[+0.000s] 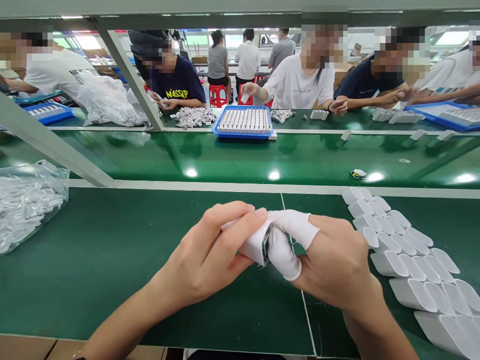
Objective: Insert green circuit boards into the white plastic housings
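My left hand (210, 255) and my right hand (333, 260) meet over the green bench (93, 260), both closed on one small white plastic housing (255, 246). The left fingers wrap its top and side. The right thumb and forefinger wear white finger cots and press at its open end, where a small circuit board edge shows. Several empty white housings (408, 260) lie in rows just right of my right hand.
A clear bag of white parts (26, 200) lies at the left. Beyond a glossy green conveyor (240, 157) stands a blue tray of parts (243, 121), with several seated people working on the far side. A slanted metal strut (52, 145) crosses the left.
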Motion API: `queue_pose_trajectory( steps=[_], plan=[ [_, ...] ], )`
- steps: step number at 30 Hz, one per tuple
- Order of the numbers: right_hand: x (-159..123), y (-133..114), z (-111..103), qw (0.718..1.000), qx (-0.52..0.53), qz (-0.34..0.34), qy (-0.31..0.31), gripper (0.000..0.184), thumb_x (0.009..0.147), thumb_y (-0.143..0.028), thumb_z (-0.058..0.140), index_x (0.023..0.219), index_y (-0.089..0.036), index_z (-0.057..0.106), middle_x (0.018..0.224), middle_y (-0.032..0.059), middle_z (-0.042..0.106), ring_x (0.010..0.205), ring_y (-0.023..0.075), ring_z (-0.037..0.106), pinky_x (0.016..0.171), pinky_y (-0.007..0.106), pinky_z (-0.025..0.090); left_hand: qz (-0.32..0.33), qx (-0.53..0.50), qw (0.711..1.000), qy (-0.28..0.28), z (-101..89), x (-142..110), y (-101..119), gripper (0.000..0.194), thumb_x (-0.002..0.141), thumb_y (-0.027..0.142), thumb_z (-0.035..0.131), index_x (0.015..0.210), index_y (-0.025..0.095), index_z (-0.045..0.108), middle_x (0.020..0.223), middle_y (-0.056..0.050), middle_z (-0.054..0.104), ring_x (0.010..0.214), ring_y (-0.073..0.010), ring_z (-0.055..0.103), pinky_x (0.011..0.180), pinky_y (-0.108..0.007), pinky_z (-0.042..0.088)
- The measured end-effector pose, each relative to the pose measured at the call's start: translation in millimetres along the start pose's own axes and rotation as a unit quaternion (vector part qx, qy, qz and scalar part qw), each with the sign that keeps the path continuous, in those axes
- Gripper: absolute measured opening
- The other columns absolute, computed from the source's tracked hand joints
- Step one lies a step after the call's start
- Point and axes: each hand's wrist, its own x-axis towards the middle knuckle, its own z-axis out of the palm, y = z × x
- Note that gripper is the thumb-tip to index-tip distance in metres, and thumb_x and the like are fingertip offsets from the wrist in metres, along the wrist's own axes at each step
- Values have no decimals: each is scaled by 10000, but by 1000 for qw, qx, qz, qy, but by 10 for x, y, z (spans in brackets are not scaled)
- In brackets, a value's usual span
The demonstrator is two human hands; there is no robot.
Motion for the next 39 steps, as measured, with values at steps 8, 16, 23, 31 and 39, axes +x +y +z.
queue_pose_trajectory(
  steps=[8, 16, 23, 31, 39],
  plan=[
    [57, 93, -129, 959, 237, 89, -128, 199, 843, -90, 468, 885, -129, 658, 733, -38, 643, 598, 80, 555, 564, 212, 406, -27, -60, 997, -33, 20, -27, -49, 414, 847, 148, 666, 1231, 114, 515, 1122, -88, 554, 1074, -159, 562, 918, -221, 518],
    [98, 94, -110, 947, 262, 123, -139, 175, 932, -97, 488, 857, -122, 643, 650, -50, 558, 526, 70, 438, 516, 212, 347, -46, -72, 996, -28, 61, 4, -94, 442, 823, 116, 673, 1232, 120, 505, 1111, -97, 547, 1072, -177, 555, 928, -249, 512],
    [112, 100, -71, 918, 340, 168, -117, 127, 914, -81, 567, 821, -145, 623, 687, -53, 595, 576, 66, 515, 552, 152, 401, -41, -73, 996, -15, 116, -9, -133, 473, 816, 132, 682, 1249, 146, 494, 1115, -93, 550, 1064, -186, 554, 919, -271, 518],
    [93, 52, 194, 898, 392, 201, -15, 106, 956, -119, 547, 963, -175, 637, 866, -22, 674, 707, 102, 615, 677, 182, 504, -120, -52, 991, -11, 124, 20, -187, 502, 813, 132, 661, 1282, 185, 491, 1134, -96, 540, 1061, -192, 552, 763, -246, 545],
    [-3, -67, 586, 870, 433, 204, 116, 331, 864, -84, 656, 1138, -269, 639, 1163, 8, 627, 995, 161, 621, 883, 296, 553, -144, -24, 988, 49, 213, -18, -166, 559, 805, 53, 602, 1334, 163, 460, 1162, -111, 576, 1047, -183, 591, 815, -263, 552]
  ],
)
